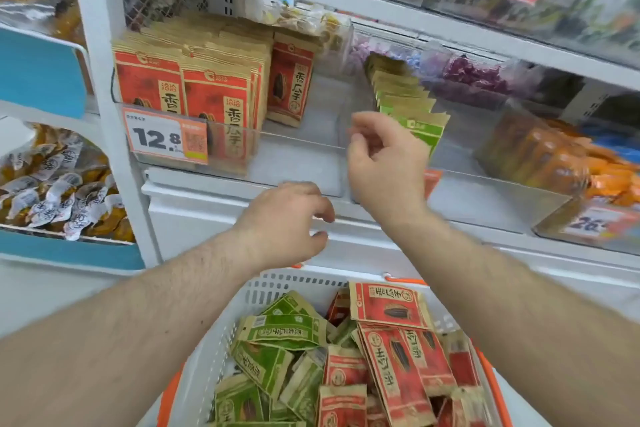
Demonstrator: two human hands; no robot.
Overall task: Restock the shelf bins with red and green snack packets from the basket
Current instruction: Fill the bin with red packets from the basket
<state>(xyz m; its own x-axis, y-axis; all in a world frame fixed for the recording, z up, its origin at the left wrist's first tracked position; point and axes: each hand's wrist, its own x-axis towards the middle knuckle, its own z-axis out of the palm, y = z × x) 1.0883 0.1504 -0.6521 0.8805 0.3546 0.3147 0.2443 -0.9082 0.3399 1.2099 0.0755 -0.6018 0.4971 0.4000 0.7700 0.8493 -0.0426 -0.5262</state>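
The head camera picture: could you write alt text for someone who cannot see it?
Two bare hands, both holding nothing, reach toward a shop shelf: the right hand before a row of green packets, the left hand lower. Red packets fill the bin beside; a basket below holds both colours.

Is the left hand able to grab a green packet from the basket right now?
Probably yes. The left hand holds nothing and hovers above the basket; green packets lie uncovered on its left side.

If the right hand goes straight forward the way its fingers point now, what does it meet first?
Probably the front packet of the row of green and tan snack packets in the clear plastic shelf bin. The right hand is empty, just before it; depth is unclear.
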